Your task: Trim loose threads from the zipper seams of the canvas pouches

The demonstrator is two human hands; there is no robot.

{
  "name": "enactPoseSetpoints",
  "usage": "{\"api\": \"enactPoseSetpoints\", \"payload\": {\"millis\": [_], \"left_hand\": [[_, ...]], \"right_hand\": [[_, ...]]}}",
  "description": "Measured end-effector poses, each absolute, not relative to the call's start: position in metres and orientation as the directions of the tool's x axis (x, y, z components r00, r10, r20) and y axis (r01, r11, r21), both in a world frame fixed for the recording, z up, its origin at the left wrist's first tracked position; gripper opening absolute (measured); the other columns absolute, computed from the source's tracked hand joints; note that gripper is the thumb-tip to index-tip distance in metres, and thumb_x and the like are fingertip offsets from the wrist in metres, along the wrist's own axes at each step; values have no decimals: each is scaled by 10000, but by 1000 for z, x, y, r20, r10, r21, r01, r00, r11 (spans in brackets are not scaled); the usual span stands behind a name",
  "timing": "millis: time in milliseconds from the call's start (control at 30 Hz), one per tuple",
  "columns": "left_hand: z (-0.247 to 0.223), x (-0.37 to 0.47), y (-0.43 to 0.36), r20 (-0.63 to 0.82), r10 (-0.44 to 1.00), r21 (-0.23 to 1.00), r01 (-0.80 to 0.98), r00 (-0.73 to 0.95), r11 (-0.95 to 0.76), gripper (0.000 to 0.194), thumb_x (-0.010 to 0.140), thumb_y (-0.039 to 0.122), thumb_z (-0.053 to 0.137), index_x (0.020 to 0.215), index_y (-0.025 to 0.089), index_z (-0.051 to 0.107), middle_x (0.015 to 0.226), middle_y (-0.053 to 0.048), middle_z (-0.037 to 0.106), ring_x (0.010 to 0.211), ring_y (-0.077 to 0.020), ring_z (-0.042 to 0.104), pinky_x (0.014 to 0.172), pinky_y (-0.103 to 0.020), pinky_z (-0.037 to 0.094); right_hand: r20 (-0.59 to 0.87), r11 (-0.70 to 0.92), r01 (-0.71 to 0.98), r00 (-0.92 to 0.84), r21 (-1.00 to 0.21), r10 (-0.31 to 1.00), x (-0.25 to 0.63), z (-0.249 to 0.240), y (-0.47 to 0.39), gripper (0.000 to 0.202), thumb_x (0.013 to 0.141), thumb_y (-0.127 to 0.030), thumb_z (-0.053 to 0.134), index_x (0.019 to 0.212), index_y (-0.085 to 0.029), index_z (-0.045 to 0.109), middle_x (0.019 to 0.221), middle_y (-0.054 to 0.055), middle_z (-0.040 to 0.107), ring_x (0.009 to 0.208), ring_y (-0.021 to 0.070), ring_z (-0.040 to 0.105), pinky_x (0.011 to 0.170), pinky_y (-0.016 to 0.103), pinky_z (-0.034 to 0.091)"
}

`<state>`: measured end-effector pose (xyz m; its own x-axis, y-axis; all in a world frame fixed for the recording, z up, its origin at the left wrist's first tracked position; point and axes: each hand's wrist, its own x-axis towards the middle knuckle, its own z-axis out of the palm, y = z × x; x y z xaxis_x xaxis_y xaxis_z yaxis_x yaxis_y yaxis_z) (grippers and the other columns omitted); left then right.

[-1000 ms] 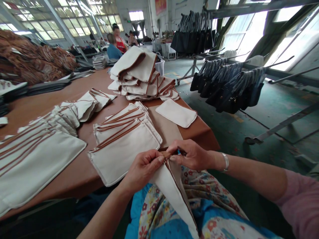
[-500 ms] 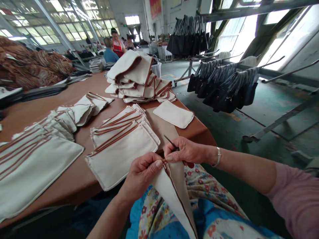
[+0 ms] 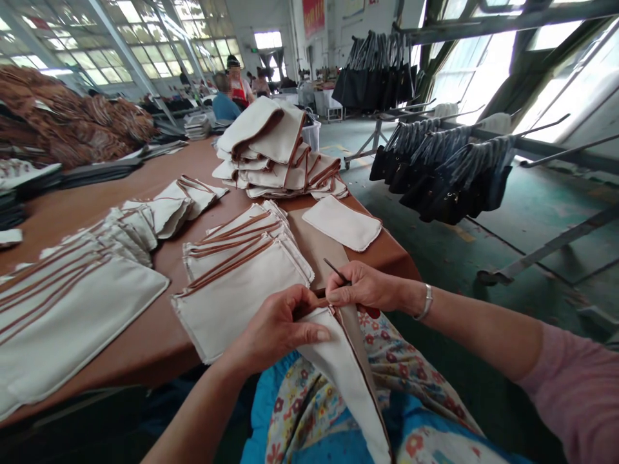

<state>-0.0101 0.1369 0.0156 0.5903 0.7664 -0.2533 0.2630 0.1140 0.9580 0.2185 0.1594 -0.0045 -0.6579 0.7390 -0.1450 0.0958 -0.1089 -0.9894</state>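
A white fabric pouch (image 3: 333,361) with a brown-trimmed edge hangs over my lap, its top end between my hands. My left hand (image 3: 285,322) grips that end from the left, thumb lying along the white cloth. At the brown corner, my right hand (image 3: 362,287) has its thumb and forefinger pinched together. A thin dark pointed tool (image 3: 334,268) sticks out from this hand, pointing up and left; the rest of it is hidden. Just left of the hands, a stack of similar pouches (image 3: 246,290) lies fanned out on the brown table (image 3: 159,322).
More white pouches (image 3: 97,309) lie in a row at left. A tall pile (image 3: 271,148) stands behind, with a single pouch (image 3: 342,222) near the table edge. Black bags (image 3: 445,167) hang from a wheeled rack at right. People (image 3: 232,96) sit far back.
My left thumb has moved off the brown corner and down onto the white cloth, and the left hand has opened somewhat. The right hand stays at the corner. The view has shifted slightly.
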Motion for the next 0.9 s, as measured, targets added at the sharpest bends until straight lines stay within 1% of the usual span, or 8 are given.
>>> {"api": "enactPoseSetpoints", "payload": {"millis": [133,200,267,333,433,533,733,900], "left_hand": [[12,-12,138,-299,693,954,200,656,222,276,815,339,698,953,114,617,822,-21,606,706,-113,526,631,-212,402],[12,-11,136,-261,734,965,144,627,219,225,841,290,658,978,116,618,857,-30,615,730,-113,543,657,-215,423],[11,-9,134,-157,822,986,133,547,100,215,847,240,642,1032,137,608,911,-41,635,768,-123,571,672,-218,446],[9,-9,130,24,887,973,195,461,-127,196,860,204,625,1050,161,606,941,-47,647,784,-127,594,669,-218,464],[2,-9,125,334,838,806,330,432,-492,91,874,146,601,948,175,647,989,-60,649,839,-129,625,711,-218,491],[-7,-10,123,499,720,570,442,483,-692,133,867,104,600,951,177,673,1081,-78,642,926,-136,643,790,-219,509],[-5,-6,120,441,672,239,643,596,-727,152,913,162,533,988,145,664,1020,-86,685,856,-157,668,752,-245,532],[-1,5,116,422,697,173,702,580,-690,168,930,173,478,924,145,644,948,-76,678,787,-159,664,697,-257,529]], "right_hand": [[-174,-198,41,-667,-979,725,220,-12,159,396,768,-499,708,787,-118,602,572,-57,501,383,21,374,337,142,283],[-206,-257,16,-650,-966,732,219,-13,159,388,758,-490,718,794,-121,602,540,-69,478,363,22,368,323,140,288],[-248,-323,-8,-623,-946,742,219,-14,158,376,758,-477,720,796,-120,607,506,-79,457,340,20,351,308,134,287],[-285,-372,-24,-596,-928,750,220,-16,157,369,754,-459,727,821,-108,633,503,-74,477,332,14,347,302,125,291],[-314,-412,-35,-590,-910,744,220,-19,154,378,748,-437,736,890,-93,676,515,-64,510,331,10,360,307,118,304],[-307,-425,-65,-593,-903,744,219,-22,151,382,751,-430,733,920,-90,695,512,-61,520,325,13,368,307,123,318],[-341,-480,-106,-572,-871,746,214,-22,146,385,753,-422,743,925,-82,687,524,-60,526,334,11,377,310,119,323],[-352,-477,-98,-551,-874,757,212,-23,142,399,747,-435,750,932,-88,677,522,-63,522,334,16,386,311,123,326]]}}
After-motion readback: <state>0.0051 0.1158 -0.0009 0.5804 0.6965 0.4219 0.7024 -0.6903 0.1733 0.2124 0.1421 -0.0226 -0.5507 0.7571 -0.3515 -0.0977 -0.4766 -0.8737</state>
